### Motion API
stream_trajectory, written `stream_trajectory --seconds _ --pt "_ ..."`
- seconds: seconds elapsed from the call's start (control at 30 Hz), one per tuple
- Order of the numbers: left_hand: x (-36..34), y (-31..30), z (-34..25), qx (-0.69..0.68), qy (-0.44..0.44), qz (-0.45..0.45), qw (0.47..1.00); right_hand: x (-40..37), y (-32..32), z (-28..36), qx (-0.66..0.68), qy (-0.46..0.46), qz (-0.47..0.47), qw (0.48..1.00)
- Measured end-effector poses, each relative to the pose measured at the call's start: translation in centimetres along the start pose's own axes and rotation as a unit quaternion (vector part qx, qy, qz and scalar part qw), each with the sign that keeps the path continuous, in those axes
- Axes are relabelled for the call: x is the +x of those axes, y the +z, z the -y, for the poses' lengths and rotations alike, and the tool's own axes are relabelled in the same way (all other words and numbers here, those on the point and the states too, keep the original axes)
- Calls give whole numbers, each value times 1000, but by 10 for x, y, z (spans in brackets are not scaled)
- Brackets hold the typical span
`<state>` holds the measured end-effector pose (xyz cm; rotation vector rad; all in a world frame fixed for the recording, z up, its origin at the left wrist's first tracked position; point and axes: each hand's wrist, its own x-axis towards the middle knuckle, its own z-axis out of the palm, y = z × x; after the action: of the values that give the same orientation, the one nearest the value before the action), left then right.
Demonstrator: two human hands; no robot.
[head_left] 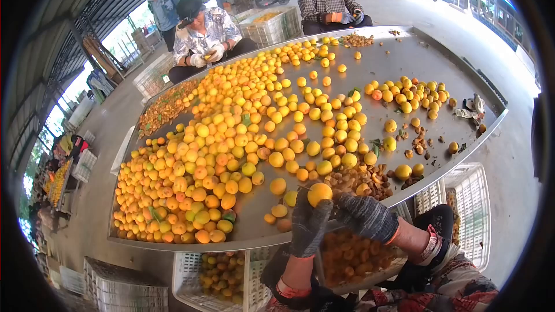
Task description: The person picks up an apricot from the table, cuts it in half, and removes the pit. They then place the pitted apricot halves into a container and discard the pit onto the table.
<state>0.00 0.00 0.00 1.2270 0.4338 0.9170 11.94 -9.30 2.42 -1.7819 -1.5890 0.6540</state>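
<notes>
My left hand (309,222), in a dark grey knit glove, grips a yellow apricot (319,194) above the table's near edge. Close to its right, my gloved right hand (368,218) has its fingers curled in; whatever they hold is hidden. Just beyond my hands lies a heap of brown apricot pits (361,179) on the metal table (399,55). A large pile of whole apricots (196,167) covers the table's left and middle. Below my hands, a crate holds orange, opened-looking apricot pieces (355,254), partly hidden by my arms.
A smaller apricot group (410,95) and a crumpled glove (471,108) lie at the right. White crates (471,190) stand under the near edge, one with darker fruit (222,277). Across the table sit two people (202,34), hands gloved; another person (162,8) stands behind.
</notes>
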Motion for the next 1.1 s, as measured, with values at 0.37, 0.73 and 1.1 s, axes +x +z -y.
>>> stream_trajectory --seconds 0.37,0.73,1.1 --pt "-4 6 9 41 61 -56 996 -3 -28 8 201 -41 91 974" --pt "-6 -7 37 324 185 -42 927 -10 -14 -15 106 -126 35 986" --pt "18 -11 47 413 120 63 901 2 -16 -3 452 133 16 882"
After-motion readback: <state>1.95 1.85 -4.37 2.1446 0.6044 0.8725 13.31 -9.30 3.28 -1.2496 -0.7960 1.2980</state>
